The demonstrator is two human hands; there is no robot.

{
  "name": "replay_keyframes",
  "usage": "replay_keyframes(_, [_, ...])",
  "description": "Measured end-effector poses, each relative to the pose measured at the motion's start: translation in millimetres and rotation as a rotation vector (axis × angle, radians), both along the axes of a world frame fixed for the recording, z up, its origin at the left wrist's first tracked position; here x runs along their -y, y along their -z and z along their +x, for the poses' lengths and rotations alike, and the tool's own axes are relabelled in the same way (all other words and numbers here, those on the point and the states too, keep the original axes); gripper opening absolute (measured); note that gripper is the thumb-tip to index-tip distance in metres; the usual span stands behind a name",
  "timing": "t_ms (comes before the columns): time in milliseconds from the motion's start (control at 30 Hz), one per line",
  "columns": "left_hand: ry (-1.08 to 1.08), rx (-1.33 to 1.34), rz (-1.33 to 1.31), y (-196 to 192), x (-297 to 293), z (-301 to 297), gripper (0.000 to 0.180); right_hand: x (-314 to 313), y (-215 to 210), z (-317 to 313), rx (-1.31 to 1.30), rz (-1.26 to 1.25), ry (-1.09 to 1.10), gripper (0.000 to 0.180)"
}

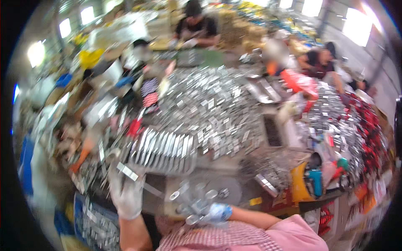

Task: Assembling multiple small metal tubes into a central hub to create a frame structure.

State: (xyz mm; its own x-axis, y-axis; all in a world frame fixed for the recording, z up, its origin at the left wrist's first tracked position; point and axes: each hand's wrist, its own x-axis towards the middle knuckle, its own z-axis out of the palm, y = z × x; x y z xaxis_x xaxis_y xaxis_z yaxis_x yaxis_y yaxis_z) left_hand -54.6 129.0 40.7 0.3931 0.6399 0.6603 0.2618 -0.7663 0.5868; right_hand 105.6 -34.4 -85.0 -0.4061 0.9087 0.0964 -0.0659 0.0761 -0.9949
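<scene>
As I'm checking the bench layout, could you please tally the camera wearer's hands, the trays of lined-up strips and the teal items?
Hands (left hand, right hand): 2
Tray: 1
Teal item: 1
Total: 4

Industrial workshop; small metal pieces [209, 104] heaped across worktable [220, 166]; at least 2 co-workers [203, 30]; bright windows [357, 27]

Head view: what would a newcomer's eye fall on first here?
Probably the broad spread of shiny metal pieces across the middle of the worktable, with a mass of red pieces toward the right edge. Nearer the wearer, a tray of lined-up silver strips stands out, beyond and to the right of the white-gloved left hand. Bright windows glare at the upper right.
</scene>
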Motion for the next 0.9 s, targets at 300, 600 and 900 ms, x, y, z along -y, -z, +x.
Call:
replay_keyframes(300, [0.579,0.557,-0.527,-21,6,-8,0.06,17,33,13,-0.545,-0.612,-0.115,0.067])
replay_keyframes(600, [0.694,0.379,-0.466,-7,34,-13,0.056,10,20,3,-0.524,-0.653,-0.159,0.057])
replay_keyframes(900, [0.643,0.142,-0.512,4,59,-21,0.047,15,27,8,-0.678,-0.939,0.08,0.054])
